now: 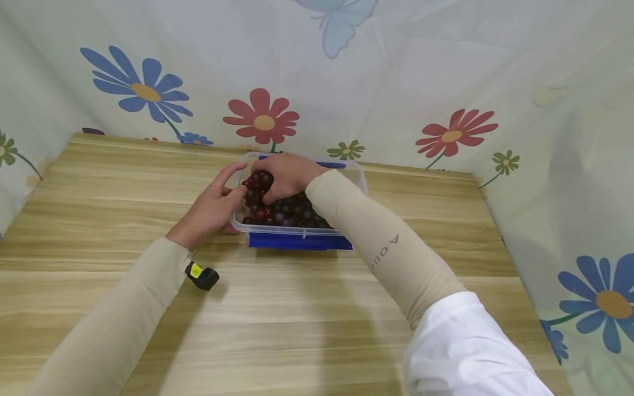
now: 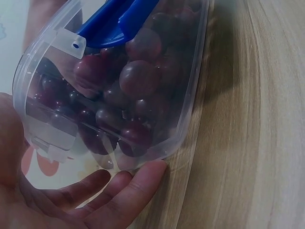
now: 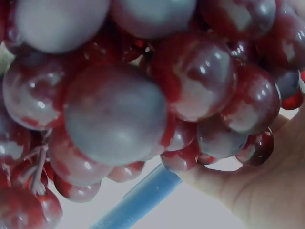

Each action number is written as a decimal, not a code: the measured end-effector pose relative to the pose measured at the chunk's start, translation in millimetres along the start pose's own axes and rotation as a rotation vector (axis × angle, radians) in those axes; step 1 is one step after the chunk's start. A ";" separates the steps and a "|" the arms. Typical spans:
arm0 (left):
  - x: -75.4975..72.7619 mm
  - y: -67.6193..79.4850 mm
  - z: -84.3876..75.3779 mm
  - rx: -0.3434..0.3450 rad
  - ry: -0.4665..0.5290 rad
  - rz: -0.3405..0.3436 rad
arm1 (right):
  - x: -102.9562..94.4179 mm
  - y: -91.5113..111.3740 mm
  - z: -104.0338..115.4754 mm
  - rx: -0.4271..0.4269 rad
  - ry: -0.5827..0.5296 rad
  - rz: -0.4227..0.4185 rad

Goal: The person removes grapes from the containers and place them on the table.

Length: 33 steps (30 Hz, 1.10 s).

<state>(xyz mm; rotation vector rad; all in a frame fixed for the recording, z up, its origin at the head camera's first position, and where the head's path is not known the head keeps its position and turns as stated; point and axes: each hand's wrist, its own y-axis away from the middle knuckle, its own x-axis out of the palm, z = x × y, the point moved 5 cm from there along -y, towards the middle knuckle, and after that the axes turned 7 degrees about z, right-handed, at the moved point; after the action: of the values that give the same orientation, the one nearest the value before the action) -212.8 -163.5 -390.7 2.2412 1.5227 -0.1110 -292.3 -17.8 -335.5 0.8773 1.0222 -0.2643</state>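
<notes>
A clear plastic food container (image 1: 304,231) with blue side latches holds dark red grapes (image 1: 292,212). My right hand (image 1: 289,175) reaches in from above and grips part of a bunch, thumb and fingers bent around it. Close up in the right wrist view, plump grapes (image 3: 114,114) fill the frame, with a stem (image 3: 40,164) at the left and part of that hand (image 3: 267,186) behind them. At the container's left end is my left hand (image 1: 210,212); its thumb reaches over the rim. In the left wrist view, its other fingers (image 2: 133,191) lie fairly straight along the lower corner.
The container stands near the back edge of a wood-grain table (image 1: 277,313). Behind hangs a white curtain (image 1: 198,33) printed with flowers. A small black device (image 1: 203,276) with a yellow label is worn at the left wrist.
</notes>
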 end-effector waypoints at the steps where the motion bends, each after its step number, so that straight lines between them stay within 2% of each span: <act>1: 0.0 -0.1 -0.1 -0.001 -0.001 -0.002 | 0.3 0.2 2.2 -0.002 0.037 -0.011; 6: 0.1 -0.5 0.0 -0.008 0.006 -0.010 | 2.3 2.2 11.7 0.000 0.236 -0.056; 13: 0.6 -0.8 -0.3 -0.004 0.013 -0.005 | 5.3 3.5 16.1 0.038 0.389 -0.107; 21: 0.3 -1.1 -1.2 -0.002 0.006 -0.004 | 5.2 11.8 15.6 0.071 0.431 -0.192; 28: 1.6 0.0 0.2 -0.013 -0.012 0.000 | 7.4 21.3 20.5 0.023 0.516 -0.251; 33: 1.5 1.4 -0.7 0.005 -0.021 -0.010 | 6.5 24.7 20.9 0.016 0.543 -0.283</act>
<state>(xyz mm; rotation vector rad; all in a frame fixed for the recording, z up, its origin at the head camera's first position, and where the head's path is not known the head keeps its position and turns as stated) -211.0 -162.3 -390.1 2.2297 1.5243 -0.1408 -261.6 -16.2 -323.6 0.8352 1.6567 -0.2786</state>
